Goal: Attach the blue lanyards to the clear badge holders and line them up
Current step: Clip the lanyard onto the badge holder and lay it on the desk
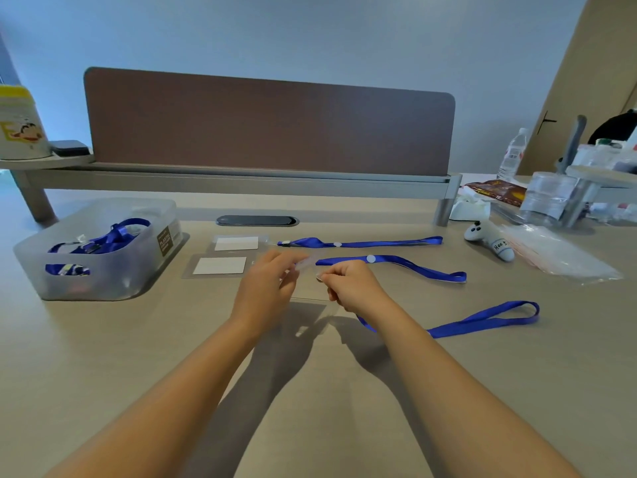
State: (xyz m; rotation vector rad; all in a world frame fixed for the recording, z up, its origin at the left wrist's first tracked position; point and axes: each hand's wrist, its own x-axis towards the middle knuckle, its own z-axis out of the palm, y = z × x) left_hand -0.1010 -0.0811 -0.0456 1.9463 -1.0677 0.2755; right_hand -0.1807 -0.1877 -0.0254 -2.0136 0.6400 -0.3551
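My left hand (267, 286) holds a clear badge holder (307, 262) lifted above the desk, its edge sticking out to the right. My right hand (350, 284) pinches the clip end of a blue lanyard (482, 320), close to the holder's edge; the strap trails under my wrist and loops out to the right. Whether clip and holder touch is unclear. Two more badge holders with white cards (236, 243) (219, 265) lie flat behind my left hand. A blue lanyard (362, 243) and another (406, 265) stretch to the right from them.
A translucent plastic bin (103, 257) with more blue lanyards stands at the left. A brown divider panel (269, 122) runs across the back of the desk. A small white toy (489, 241), a clear plastic bag (565, 258) and bottles lie at the right.
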